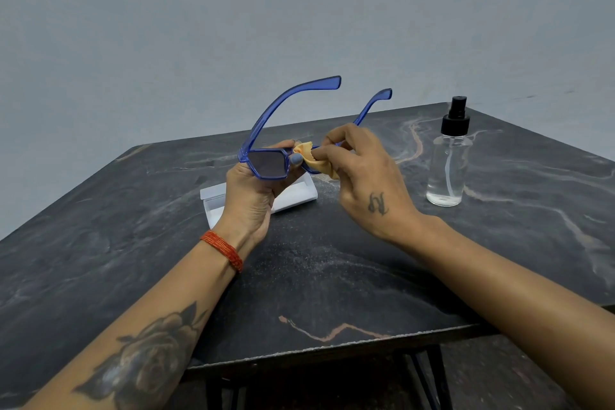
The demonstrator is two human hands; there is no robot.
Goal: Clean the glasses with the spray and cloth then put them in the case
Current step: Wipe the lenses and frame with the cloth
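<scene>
left hand (253,190) grips glasses (269,163), frame running left-right | right hand (362,173) pinches cloth (316,161) on right-side lens | case (293,195) directly beneath on desk (332,270)

Marble table (332,276): case (293,198), spray bottle (447,163)

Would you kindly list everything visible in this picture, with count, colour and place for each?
glasses: one, blue frame with dark lenses, held above the table, arms unfolded and pointing up and away.
cloth: one, orange, pinched against the glasses' right lens.
case: one, white, on the table, partly hidden behind the left hand.
spray bottle: one, clear with black top, upright on the table at right.
table: one, dark marbled top.
wall: grey, behind.
bracelet: one, red, left wrist.
hands: left hand grips the glasses; right hand pinches the cloth.
</scene>
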